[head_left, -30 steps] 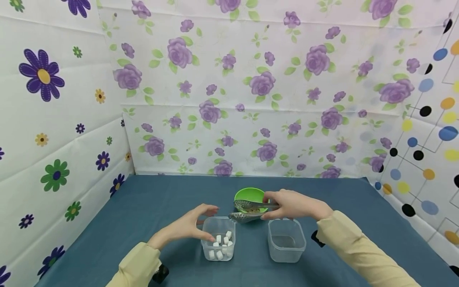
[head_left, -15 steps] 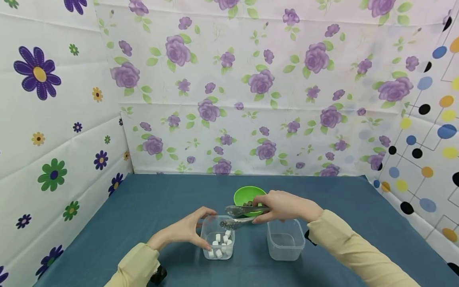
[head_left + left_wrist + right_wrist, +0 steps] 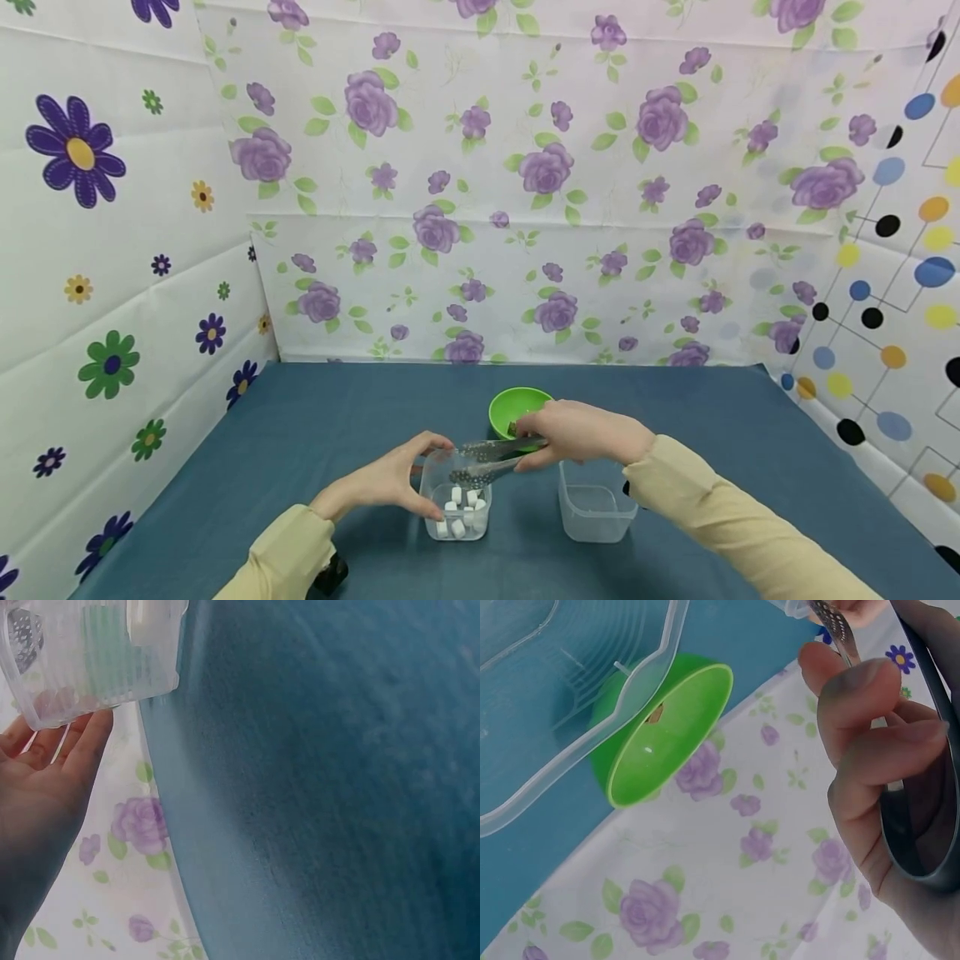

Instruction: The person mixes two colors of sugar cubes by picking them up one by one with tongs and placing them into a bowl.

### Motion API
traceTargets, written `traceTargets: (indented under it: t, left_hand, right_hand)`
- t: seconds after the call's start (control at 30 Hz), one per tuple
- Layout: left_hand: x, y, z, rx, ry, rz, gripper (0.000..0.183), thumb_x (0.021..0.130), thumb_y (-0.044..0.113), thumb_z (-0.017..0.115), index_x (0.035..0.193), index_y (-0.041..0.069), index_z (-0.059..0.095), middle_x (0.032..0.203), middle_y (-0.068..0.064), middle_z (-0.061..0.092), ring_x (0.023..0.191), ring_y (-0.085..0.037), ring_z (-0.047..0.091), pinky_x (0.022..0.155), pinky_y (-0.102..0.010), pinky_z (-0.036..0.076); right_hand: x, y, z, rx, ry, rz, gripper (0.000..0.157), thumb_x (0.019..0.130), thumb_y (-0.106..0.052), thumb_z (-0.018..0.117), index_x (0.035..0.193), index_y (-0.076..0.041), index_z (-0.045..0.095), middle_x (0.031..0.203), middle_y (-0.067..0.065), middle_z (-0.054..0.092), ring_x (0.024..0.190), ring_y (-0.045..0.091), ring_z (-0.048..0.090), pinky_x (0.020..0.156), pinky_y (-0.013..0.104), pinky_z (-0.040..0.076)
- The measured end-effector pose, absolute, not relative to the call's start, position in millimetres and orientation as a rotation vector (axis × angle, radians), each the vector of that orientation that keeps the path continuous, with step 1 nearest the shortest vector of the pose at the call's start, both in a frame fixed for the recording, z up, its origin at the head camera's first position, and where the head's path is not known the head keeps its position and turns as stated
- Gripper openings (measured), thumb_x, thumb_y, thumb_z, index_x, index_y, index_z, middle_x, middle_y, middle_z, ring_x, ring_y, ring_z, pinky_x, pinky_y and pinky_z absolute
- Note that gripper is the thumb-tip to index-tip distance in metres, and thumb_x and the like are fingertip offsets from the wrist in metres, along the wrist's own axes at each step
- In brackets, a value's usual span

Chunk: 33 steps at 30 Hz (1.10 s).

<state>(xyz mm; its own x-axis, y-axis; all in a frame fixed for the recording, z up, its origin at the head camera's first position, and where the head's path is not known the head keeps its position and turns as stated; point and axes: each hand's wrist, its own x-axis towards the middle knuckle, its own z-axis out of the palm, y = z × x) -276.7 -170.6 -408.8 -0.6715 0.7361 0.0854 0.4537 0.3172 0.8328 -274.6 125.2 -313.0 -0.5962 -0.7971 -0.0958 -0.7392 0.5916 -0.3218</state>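
Note:
My left hand (image 3: 393, 479) holds a clear plastic container (image 3: 480, 527), thumb at the near side and fingers at the far side. Several white cubes (image 3: 458, 528), like small marshmallows, lie inside it. In the left wrist view, fingertips (image 3: 94, 735) touch the container's wall (image 3: 105, 664). My right hand (image 3: 585, 429) grips metal tongs (image 3: 474, 477) with perforated heads. The tongs' heads are apart, over the back of that container; nothing shows between them. In the right wrist view, the fingers (image 3: 862, 720) curl round the tongs' handle (image 3: 904, 855).
Behind the right hand stands a green bowl (image 3: 513, 407) with small brown pieces, partly hidden. A second clear container (image 3: 597, 532) sits at the right, below the right forearm. A blue cloth (image 3: 375, 400) covers the table, with patterned sheets (image 3: 480, 167) around it.
My right hand has carried the tongs left and toward me, from in front of the green bowl to over the container with white cubes. The left hand has stayed almost still.

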Motion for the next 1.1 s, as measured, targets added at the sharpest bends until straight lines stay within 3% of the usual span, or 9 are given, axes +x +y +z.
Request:
traceTargets:
  t: [0.37, 0.63, 1.1]
  left_hand:
    - [-278, -170, -409, 1.034, 2.266, 1.29, 0.068, 0.077, 0.02, 0.074, 0.131, 0.008, 0.035, 0.129, -0.005, 0.035, 0.117, -0.026, 0.034, 0.09, -0.046, 0.035]
    - [-278, -170, -408, 1.053, 2.241, 1.293, 0.066, 0.078, 0.021, 0.073, 0.13, 0.007, 0.035, 0.13, -0.009, 0.034, 0.118, -0.029, 0.034, 0.091, -0.048, 0.035]
    - [-279, -170, -408, 1.05, 2.226, 1.292, 0.066, 0.078, 0.019, 0.073, 0.13, 0.006, 0.034, 0.13, -0.008, 0.033, 0.117, -0.029, 0.034, 0.091, -0.047, 0.035]
  right_hand:
    - [-280, 99, -318, -1.372, 2.68, -0.089, 0.02, 0.08, -0.038, 0.068, 0.076, -0.02, 0.06, 0.056, -0.011, 0.046, 0.045, 0.005, 0.041, 0.045, 0.022, 0.034]
    - [-281, 81, -318, -1.446, 2.731, 0.144, 0.029, 0.078, -0.04, 0.07, 0.061, -0.021, 0.055, 0.048, -0.01, 0.038, 0.042, 0.006, 0.035, 0.043, 0.022, 0.027]
    - [-276, 56, -325, -1.392, 2.808, 0.51, 0.026, 0.075, -0.043, 0.072, 0.065, -0.02, 0.063, 0.053, -0.01, 0.045, 0.045, 0.005, 0.041, 0.043, 0.021, 0.038]
